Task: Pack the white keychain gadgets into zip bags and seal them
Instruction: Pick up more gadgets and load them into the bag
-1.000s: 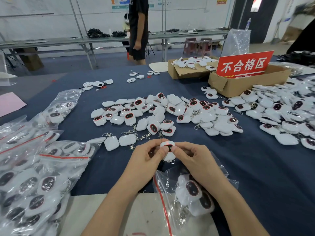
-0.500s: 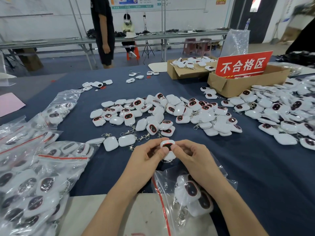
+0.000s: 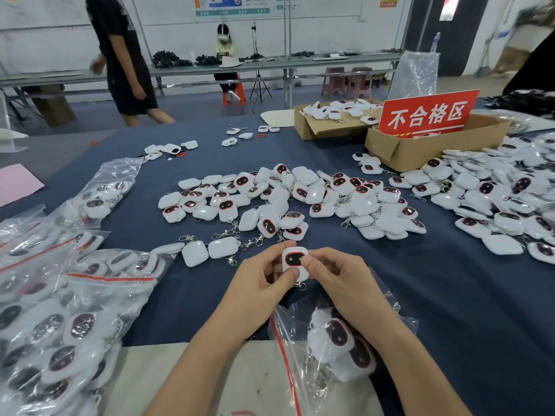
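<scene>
Gadget [image 3: 295,259] dark face up, just above table [image 3: 450,310], pinched btwn both hands: L hand [image 3: 259,285] fingers curled on its left side, R hand [image 3: 338,276] on right side, thumb on the face. Zip bag [image 3: 283,352] w/ a few gadgets inside lies under R wrist. Loose pile [image 3: 285,202] beyond; filled bags [image 3: 66,298] at left.

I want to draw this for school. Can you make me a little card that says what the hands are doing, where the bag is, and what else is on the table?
Hands: left hand and right hand both pinch one white gadget, dark face towards the camera
Bag in use: zip bag under the right forearm, a few gadgets inside
Pile: loose gadgets on the blue table, beyond the hands
Done: filled bags heaped at the left
Far right: cardboard box with a red sign
</scene>
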